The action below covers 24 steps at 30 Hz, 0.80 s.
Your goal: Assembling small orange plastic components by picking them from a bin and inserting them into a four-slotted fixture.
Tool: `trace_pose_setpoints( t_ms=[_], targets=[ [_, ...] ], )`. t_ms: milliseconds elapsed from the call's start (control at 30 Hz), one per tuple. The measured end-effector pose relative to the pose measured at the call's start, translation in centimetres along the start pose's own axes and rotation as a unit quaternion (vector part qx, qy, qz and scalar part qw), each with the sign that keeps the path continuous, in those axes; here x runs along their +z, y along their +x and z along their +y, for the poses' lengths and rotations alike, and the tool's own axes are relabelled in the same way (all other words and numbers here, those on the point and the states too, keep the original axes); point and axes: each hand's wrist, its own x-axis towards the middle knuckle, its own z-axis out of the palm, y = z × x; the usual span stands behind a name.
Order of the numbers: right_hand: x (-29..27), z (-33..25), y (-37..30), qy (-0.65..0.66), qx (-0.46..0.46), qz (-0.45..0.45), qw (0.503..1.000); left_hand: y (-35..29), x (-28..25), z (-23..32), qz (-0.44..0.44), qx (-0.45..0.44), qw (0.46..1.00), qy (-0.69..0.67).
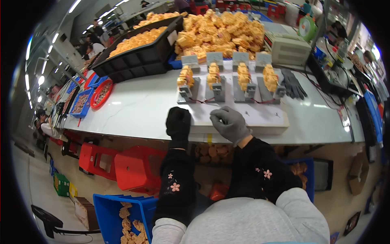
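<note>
Clock directions run from the midpoint between the two hands, with 12 o'clock straight ahead. The left hand [178, 123], in a black glove, is curled into a fist by the near left corner of a white board [260, 122]; whether it holds anything is hidden. The right hand [231, 124], in a gray glove, is over the board's front part with fingers bent in and the thumb close to them, a narrow pose; I cannot tell if something small is pinched there.

On the board, four yellow pieces [243, 76] stand in metal fixtures [218, 92], at 11, 12, 1 and 2 o'clock, apart from both hands. Beyond them, at 12, a heap of similar pieces [223, 32] rises from the white surface [138, 110].

A black crate [134, 63] of yellow pieces sits at 10, a red round tray [110, 91] between 9 and 10, and loose gray gloves [293, 84] at 2. Below the surface, red stools [136, 171] stand at 8 and a blue bin [107, 215] with yellow pieces at 7.
</note>
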Motion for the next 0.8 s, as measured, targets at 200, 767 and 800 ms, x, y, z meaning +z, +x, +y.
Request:
trace_pose_setpoints(
  t_ms=[200, 767, 800],
  targets=[
    [-2.4, -0.7, -7.8, 0.087, -0.001, -0.089, 0.992, -0.8, -1.6, -2.1, 0.032, -0.211, 0.954, -0.209],
    [-11.7, 1.3, -15.8, -0.04, 0.138, -0.052, 0.988, -4.9, 6.2, 16.2, -0.272, -0.082, 0.905, -0.315],
    [-12.3, 1.2, -15.7, -0.047, 0.119, -0.041, 0.991, -4.6, 7.1, 16.8, -0.274, -0.086, 0.904, -0.318]
  ],
)
